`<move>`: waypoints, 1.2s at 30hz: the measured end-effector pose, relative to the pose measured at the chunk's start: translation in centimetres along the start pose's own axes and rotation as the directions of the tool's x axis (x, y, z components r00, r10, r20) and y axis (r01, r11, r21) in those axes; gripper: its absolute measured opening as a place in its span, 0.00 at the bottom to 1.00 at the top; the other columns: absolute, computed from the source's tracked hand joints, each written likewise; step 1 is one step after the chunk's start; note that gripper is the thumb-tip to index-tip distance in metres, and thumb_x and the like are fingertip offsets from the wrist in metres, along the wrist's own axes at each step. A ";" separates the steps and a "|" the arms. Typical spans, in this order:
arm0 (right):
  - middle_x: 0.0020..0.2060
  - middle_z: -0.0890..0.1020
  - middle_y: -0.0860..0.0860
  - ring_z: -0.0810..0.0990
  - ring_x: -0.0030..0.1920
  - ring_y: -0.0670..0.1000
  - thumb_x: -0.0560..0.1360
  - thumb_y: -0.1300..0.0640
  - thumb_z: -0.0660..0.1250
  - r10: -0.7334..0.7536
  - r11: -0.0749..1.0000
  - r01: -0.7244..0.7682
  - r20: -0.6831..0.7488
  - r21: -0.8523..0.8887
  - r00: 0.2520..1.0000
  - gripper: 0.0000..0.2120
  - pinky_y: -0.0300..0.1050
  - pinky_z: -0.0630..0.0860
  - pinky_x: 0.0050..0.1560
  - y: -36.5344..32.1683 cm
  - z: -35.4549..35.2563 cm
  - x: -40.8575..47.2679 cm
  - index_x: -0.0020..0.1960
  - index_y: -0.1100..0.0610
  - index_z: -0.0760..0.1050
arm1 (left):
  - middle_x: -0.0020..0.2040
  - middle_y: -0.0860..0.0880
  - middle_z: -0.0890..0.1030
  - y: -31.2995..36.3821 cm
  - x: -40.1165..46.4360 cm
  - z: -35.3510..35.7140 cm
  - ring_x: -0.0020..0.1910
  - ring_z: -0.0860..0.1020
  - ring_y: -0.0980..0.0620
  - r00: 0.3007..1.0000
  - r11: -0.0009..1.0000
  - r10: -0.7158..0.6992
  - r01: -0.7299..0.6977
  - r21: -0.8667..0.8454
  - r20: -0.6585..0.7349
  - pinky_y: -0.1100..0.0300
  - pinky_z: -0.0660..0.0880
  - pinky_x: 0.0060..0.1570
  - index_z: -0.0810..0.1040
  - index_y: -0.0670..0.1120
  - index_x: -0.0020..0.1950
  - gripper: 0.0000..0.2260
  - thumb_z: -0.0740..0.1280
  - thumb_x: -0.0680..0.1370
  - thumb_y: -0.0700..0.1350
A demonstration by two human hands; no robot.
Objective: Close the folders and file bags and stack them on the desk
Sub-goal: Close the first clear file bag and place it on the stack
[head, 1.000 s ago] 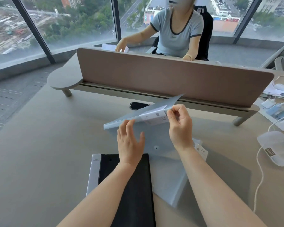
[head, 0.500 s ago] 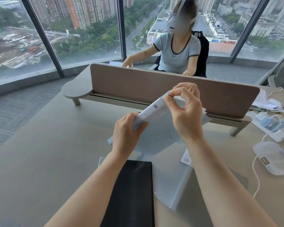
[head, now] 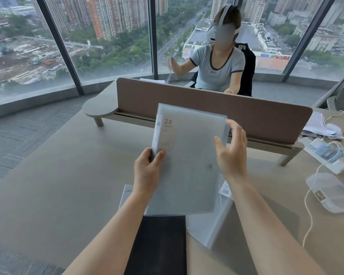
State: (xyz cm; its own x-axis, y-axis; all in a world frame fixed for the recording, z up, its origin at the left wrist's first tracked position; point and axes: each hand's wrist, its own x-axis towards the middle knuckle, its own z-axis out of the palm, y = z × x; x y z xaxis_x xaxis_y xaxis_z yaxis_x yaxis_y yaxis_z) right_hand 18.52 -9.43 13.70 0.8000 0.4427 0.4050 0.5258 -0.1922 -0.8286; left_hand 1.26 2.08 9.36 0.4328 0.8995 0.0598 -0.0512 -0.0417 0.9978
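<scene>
A translucent grey file bag (head: 189,161) with a snap button and a "20" label stands nearly upright in the air above the desk. My left hand (head: 147,171) grips its left edge near the label. My right hand (head: 231,153) is at its right edge, fingers spread, thumb in front of the sheet. Below on the desk (head: 58,185) lies a black folder (head: 161,247), shut, on top of a white-edged one. Another translucent file bag (head: 209,225) lies flat beside it, partly under the raised bag.
A brown divider panel (head: 246,116) runs across the far side of the desk, with a person seated behind it. At the right lie a clear plastic case (head: 332,193), white cables (head: 314,187) and small devices.
The file bag has been raised from a tilted hold to nearly upright, facing me. My right hand has left its top corner and now sits open at its right edge.
</scene>
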 end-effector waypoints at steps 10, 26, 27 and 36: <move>0.54 0.78 0.53 0.77 0.53 0.53 0.79 0.57 0.64 0.593 0.736 -0.668 0.372 0.109 0.714 0.21 0.45 0.73 0.51 9.0 1.5 -7.9 0.71 0.51 0.67 | 0.45 0.46 0.87 -5.7 -1.6 -4.2 0.44 0.83 0.44 0.899 0.897 -0.436 0.437 -0.058 0.039 0.38 0.79 0.54 0.86 0.50 0.45 0.07 0.70 0.78 0.50; 0.42 0.84 0.56 0.82 0.37 0.50 0.77 0.66 0.62 0.606 0.707 -0.670 0.682 -0.226 0.410 0.07 0.42 0.78 0.39 12.9 3.7 -16.2 0.49 0.55 0.73 | 0.39 0.46 0.77 -14.0 -6.3 -9.4 0.37 0.73 0.47 0.808 0.751 -0.526 0.587 0.302 -0.264 0.55 0.67 0.38 0.75 0.41 0.44 0.11 0.68 0.78 0.49; 0.42 0.84 0.57 0.80 0.38 0.52 0.76 0.64 0.63 0.603 0.727 -0.635 0.686 -0.262 0.407 0.05 0.47 0.77 0.43 13.1 4.0 -16.6 0.48 0.55 0.73 | 0.45 0.47 0.80 -14.0 -6.6 -9.4 0.42 0.77 0.46 0.810 0.738 -0.513 0.585 0.337 -0.283 0.55 0.70 0.40 0.77 0.43 0.50 0.09 0.69 0.78 0.49; 0.36 0.77 0.52 0.76 0.30 0.53 0.73 0.54 0.65 0.681 0.728 -0.451 0.620 -0.516 0.391 0.08 0.45 0.75 0.29 13.5 5.1 -18.4 0.42 0.55 0.67 | 0.61 0.44 0.71 -13.8 -8.8 -8.8 0.59 0.72 0.41 0.908 0.532 -0.305 0.411 0.740 -0.286 0.51 0.72 0.51 0.69 0.44 0.70 0.25 0.70 0.74 0.44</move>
State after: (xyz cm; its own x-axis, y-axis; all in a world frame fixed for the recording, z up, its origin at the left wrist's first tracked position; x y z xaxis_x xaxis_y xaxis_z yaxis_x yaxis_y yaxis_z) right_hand 9.43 -15.70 -6.96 0.4916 0.5849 -0.6451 0.1710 -0.7912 -0.5871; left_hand -9.70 -1.41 -5.16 0.1515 0.9542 -0.2580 0.8170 0.0260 0.5760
